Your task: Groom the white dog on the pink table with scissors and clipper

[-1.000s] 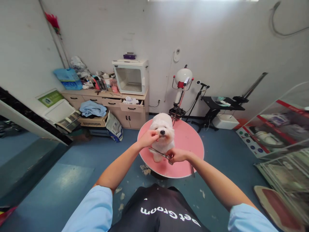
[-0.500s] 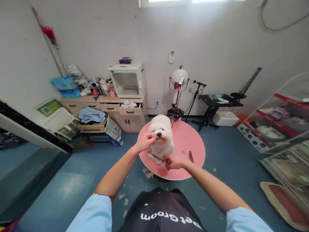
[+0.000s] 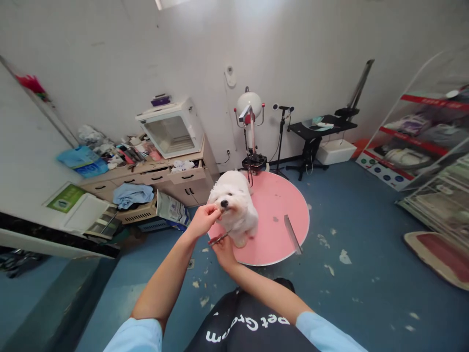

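Observation:
A fluffy white dog (image 3: 234, 205) with a dark nose sits on the round pink table (image 3: 271, 215), facing me. My left hand (image 3: 203, 220) is closed in a pinch at the fur beside its muzzle. Just below, my right hand (image 3: 224, 252) grips a pair of scissors (image 3: 220, 238) close to the dog's chest. Whether the blades are apart or together is too small to tell. On the table's right side lies a comb (image 3: 292, 234), its end reaching over the rim.
Behind the table stand a white-headed dryer (image 3: 249, 105) and a black stand (image 3: 281, 132). A cabinet (image 3: 183, 188) with an open drawer is at the left. Wire cages (image 3: 443, 195) line the right. Fur tufts (image 3: 344, 256) lie on the floor.
My right hand with the scissors has moved left, under my left hand. The dog's head has shifted and tilted slightly. My view has turned and tilted, so the room appears rotated.

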Available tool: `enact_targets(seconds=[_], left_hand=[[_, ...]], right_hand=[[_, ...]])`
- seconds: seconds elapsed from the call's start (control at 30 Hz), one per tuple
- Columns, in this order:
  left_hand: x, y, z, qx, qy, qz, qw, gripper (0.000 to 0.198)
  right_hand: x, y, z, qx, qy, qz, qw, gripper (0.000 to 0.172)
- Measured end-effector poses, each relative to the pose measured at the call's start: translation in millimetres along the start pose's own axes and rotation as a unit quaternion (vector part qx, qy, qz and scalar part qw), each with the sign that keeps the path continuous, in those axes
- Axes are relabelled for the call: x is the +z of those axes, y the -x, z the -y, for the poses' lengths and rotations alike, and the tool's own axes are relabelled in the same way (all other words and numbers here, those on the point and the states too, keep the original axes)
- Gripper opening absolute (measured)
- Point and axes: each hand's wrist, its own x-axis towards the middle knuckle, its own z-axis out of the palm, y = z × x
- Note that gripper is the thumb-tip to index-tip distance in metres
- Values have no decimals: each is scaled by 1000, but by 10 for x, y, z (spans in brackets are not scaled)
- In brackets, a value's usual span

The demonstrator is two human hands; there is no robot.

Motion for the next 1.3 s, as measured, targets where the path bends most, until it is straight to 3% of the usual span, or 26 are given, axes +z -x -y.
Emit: enact_targets(seconds=[0.13, 0.43, 0.57, 0.67, 0.8, 1.3], left_hand=[[-8, 20, -1, -9, -3, -4, 1000, 31], [-78, 104, 114, -18, 9, -29, 999, 39], [-94, 134, 186, -28, 25, -45, 998, 41], [-111, 153, 234, -28, 25, -45, 998, 41], [-134, 170, 283, -19, 39, -49, 998, 40], [-138, 227, 330, -37, 48, -57, 997, 39]], right_hand=[[-148, 118, 32, -7, -39, -38, 999, 46], [-432, 203, 131, 6, -114, 29, 993, 55], [-501, 297, 194, 72, -154, 19, 985, 55], [-567, 355, 293, 82, -205, 25, 975, 53], [-654, 345, 385, 87, -171, 57, 980, 56], [-819, 312, 495, 75, -151, 29, 985, 59]])
